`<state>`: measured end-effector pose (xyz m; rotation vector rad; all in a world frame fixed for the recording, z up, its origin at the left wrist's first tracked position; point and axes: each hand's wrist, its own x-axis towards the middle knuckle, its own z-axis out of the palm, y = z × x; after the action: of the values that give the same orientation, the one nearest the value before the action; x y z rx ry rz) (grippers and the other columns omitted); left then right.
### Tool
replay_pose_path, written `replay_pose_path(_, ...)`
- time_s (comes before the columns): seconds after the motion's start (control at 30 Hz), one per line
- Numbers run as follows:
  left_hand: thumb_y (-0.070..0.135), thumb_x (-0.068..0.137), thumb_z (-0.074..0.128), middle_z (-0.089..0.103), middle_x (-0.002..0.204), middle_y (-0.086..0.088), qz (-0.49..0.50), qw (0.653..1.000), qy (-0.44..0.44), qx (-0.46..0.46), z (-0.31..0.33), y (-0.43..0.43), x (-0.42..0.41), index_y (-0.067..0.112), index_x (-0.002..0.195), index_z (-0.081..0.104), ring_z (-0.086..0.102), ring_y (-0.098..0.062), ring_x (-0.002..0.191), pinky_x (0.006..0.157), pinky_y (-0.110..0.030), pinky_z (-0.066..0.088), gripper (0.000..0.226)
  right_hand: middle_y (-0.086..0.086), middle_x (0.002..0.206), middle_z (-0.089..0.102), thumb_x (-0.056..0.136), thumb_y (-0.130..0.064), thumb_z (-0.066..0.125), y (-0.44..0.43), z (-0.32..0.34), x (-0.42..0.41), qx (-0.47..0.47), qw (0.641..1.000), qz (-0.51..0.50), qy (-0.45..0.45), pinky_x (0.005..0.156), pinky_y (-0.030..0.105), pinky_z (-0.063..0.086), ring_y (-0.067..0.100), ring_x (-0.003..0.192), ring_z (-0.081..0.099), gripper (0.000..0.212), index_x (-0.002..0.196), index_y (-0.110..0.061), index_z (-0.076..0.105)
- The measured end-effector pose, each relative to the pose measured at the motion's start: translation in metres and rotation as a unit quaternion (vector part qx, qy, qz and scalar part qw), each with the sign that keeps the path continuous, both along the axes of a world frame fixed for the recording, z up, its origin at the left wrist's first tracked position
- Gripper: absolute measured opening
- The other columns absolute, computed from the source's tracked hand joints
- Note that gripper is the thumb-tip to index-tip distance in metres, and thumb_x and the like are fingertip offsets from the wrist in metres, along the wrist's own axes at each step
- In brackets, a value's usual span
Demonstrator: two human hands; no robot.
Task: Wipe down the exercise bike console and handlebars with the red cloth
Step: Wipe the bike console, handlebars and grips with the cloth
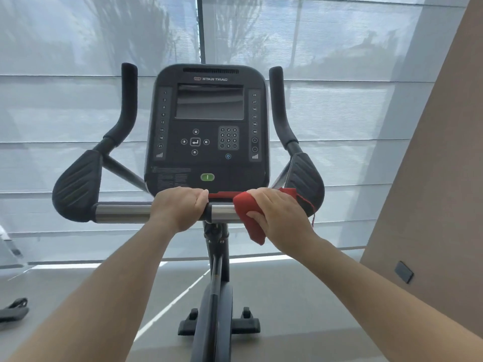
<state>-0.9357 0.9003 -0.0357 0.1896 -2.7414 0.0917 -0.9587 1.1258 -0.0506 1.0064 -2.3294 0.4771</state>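
Gripping the chrome handlebar crossbar (122,212), the person's left hand (180,207) is curled over the top of it, knuckles up, just left of the centre stem (215,232). The right hand (279,218) sits on the same bar right of the stem, fingers clenched round the red cloth (248,220), which is bunched over the bar. One end of the cloth hangs below the bar, another part trails right toward the right elbow pad (305,176), and a loose thread dangles. A red strip shows under the console (207,126) between the hands; can't tell if it is cloth. The console stands right above both hands, untouched, with a dark screen, a keypad and a green button (207,177) near its lower edge. The left horn grip (125,105) and right horn grip (281,105) rise on either side, and the left elbow pad (75,184) sits at the bar's far end. Pale window blinds (78,48) hang behind, with grey floor (287,296) below.
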Motion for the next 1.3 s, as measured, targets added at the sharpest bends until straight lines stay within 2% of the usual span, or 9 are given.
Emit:
replay_pose_path(0.13, 0.035, 0.095, 0.019, 0.067, 0.094, 0.003, 0.005, 1.000, 0.001, 0.009, -0.001, 0.000, -0.003, 0.029, 0.090, 0.063, 0.053, -0.022, 0.082, 0.061, -0.031, 0.032, 0.045, 0.001, 0.109, 0.063, 0.094, -0.041, 0.039, -0.007, -0.003, 0.001, -0.014, 0.999, -0.033, -0.014, 0.092, 0.039, 0.044, 0.024, 0.099, 0.058, 0.037, 0.117, -0.016, 0.053)
replay_pose_path(0.3, 0.034, 0.094, 0.020, 0.066, 0.092, 0.003, 0.008, 1.000, -0.001, 0.013, -0.001, 0.001, -0.004, 0.027, 0.088, 0.062, 0.051, -0.021, 0.078, 0.059, -0.031, 0.031, 0.043, 0.003, 0.095, 0.062, 0.097, -0.043, 0.032, -0.039, 0.019, -0.002, 0.040, 0.995, -0.067, -0.065, 0.074, 0.037, 0.040, 0.026, 0.086, 0.057, 0.035, 0.103, -0.016, 0.053)
replay_pose_path(0.5, 0.030, 0.093, 0.024, 0.063, 0.080, 0.003, -0.010, 1.000, 0.013, 0.000, -0.002, -0.001, -0.004, 0.023, 0.080, 0.058, 0.055, -0.021, 0.074, 0.055, -0.029, 0.035, 0.038, -0.001, 0.111, 0.060, 0.092, -0.042, 0.034, -0.021, -0.007, 0.003, 0.003, 1.000, 0.000, -0.003, 0.089, 0.038, 0.042, 0.023, 0.100, 0.056, 0.041, 0.120, -0.018, 0.050)
replay_pose_path(0.6, 0.033, 0.092, 0.026, 0.064, 0.081, 0.005, -0.010, 0.999, 0.021, 0.023, -0.001, -0.004, -0.009, 0.024, 0.081, 0.060, 0.056, -0.022, 0.077, 0.056, -0.030, 0.034, 0.037, -0.001, 0.107, 0.061, 0.093, -0.050, 0.021, -0.033, 0.005, -0.002, 0.048, 0.997, -0.048, -0.035, 0.084, 0.038, 0.044, 0.023, 0.094, 0.057, 0.049, 0.119, -0.019, 0.049)
replay_pose_path(0.73, 0.032, 0.092, 0.026, 0.058, 0.070, 0.005, -0.004, 0.999, 0.013, 0.035, -0.004, -0.004, -0.007, 0.021, 0.070, 0.055, 0.054, -0.021, 0.071, 0.053, -0.029, 0.031, 0.038, -0.001, 0.097, 0.061, 0.096, -0.048, 0.021, -0.038, 0.009, -0.005, 0.041, 0.997, -0.052, -0.037, 0.075, 0.038, 0.043, 0.024, 0.084, 0.057, 0.045, 0.113, -0.019, 0.050)
replay_pose_path(0.93, 0.035, 0.086, 0.024, 0.063, 0.083, 0.004, -0.122, 0.980, 0.079, 0.134, 0.008, -0.009, 0.008, 0.021, 0.085, 0.064, 0.057, -0.016, 0.081, 0.066, -0.032, 0.046, 0.042, -0.001, 0.122, 0.054, 0.090, -0.043, 0.028, -0.024, -0.011, 0.009, 0.011, 1.000, -0.014, -0.010, 0.097, 0.040, 0.036, 0.024, 0.111, 0.050, 0.046, 0.127, -0.021, 0.045)
replay_pose_path(1.07, 0.030, 0.096, 0.031, 0.060, 0.084, 0.007, -0.110, 0.988, 0.090, 0.063, 0.009, -0.040, 0.023, 0.023, 0.089, 0.063, 0.054, -0.014, 0.084, 0.061, -0.027, 0.038, 0.033, -0.004, 0.130, 0.049, 0.089, -0.052, 0.022, -0.049, -0.006, 0.025, -0.004, 0.998, -0.040, -0.052, 0.105, 0.040, 0.024, 0.021, 0.120, 0.041, 0.055, 0.135, -0.025, 0.037)
replay_pose_path(1.2, 0.040, 0.089, 0.012, 0.056, 0.069, 0.005, -0.088, 0.992, 0.089, 0.007, -0.010, -0.058, 0.025, 0.020, 0.073, 0.055, 0.054, -0.020, 0.069, 0.055, -0.030, 0.032, 0.049, -0.009, 0.123, 0.055, 0.091, -0.051, 0.026, -0.084, -0.003, 0.034, -0.020, 0.997, -0.044, -0.057, 0.100, 0.038, 0.030, 0.018, 0.115, 0.048, 0.047, 0.130, -0.030, 0.044)
replay_pose_path(1.3, 0.040, 0.085, 0.007, 0.061, 0.070, 0.003, -0.093, 0.991, 0.096, -0.002, -0.013, -0.058, 0.022, 0.020, 0.075, 0.057, 0.055, -0.022, 0.068, 0.058, -0.033, 0.041, 0.054, -0.010, 0.118, 0.056, 0.091, -0.050, 0.029, -0.076, -0.003, 0.028, -0.009, 0.998, -0.044, -0.041, 0.097, 0.036, 0.034, 0.018, 0.111, 0.050, 0.044, 0.126, -0.030, 0.046)
